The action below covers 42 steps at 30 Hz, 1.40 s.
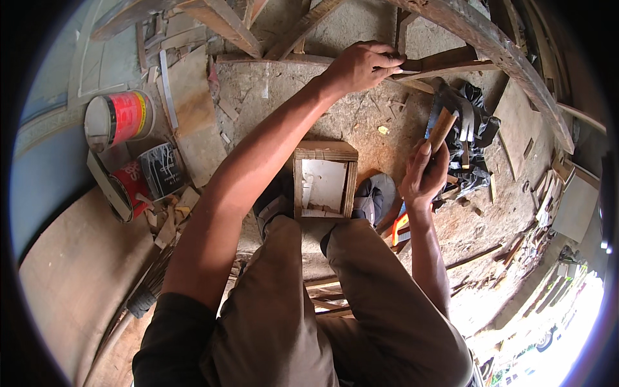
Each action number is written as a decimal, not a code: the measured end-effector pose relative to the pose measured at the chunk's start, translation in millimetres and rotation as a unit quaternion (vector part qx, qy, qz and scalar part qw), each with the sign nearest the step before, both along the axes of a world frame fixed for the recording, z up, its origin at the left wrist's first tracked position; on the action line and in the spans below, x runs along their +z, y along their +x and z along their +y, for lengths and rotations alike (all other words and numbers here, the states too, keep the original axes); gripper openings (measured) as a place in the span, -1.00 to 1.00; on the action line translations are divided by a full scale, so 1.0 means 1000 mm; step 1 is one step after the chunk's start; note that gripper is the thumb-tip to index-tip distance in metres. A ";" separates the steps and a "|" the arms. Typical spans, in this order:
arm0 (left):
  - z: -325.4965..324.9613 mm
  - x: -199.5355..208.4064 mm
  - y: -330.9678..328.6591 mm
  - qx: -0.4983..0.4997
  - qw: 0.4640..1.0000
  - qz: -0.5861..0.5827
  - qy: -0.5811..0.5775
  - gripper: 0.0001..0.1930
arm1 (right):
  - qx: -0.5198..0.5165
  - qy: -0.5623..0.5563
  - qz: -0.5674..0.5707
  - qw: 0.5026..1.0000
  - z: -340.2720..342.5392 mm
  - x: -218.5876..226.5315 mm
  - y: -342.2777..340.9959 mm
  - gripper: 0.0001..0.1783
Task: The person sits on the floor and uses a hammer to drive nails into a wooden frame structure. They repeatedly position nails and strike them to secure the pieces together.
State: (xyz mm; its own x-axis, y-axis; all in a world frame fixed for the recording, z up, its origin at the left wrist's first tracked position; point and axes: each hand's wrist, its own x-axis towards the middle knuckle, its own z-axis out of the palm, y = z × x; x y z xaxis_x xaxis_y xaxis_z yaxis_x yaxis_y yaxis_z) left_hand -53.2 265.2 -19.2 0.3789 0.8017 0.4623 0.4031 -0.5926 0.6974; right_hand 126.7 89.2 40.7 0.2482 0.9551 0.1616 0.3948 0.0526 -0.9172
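Observation:
My left hand reaches forward with thumb and fingers pinched together at a dark wooden brace of a frame. What they hold, if anything, is too small to make out. My right hand is wrapped round the wooden handle of a claw hammer. The hammer's dark head points away from me, below and right of the left hand. A curved wooden beam of the same frame arches over the far right. Between my feet stands a small rectangular wooden box frame.
A handsaw with an orange handle lies under my right hand, beside a crumpled black plastic bag. Paint cans stand at left near a flat board. Wood scraps litter the floor at right.

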 end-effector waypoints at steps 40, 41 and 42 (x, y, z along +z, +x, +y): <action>-0.028 -0.024 0.026 0.125 0.983 -0.010 0.131 -0.49 | -0.019 -0.045 0.011 0.999 0.000 -0.008 0.006 -0.51; -0.037 -0.014 0.030 0.148 0.983 0.027 0.105 -0.45 | -0.019 -0.042 -0.004 0.999 -0.002 -0.007 0.009 -0.48; -0.046 -0.004 0.032 0.173 0.980 0.065 0.079 -0.41 | -0.017 -0.046 -0.006 0.999 -0.005 -0.008 0.011 -0.48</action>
State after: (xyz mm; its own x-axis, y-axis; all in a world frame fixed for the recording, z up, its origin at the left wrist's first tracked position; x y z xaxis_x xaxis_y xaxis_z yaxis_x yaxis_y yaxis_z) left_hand -21.7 218.8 -23.4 0.1617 0.8150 0.5564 0.6779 -0.5015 0.5375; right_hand 138.2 84.5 33.2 0.2800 0.9569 0.0770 0.4059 -0.0453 -0.9128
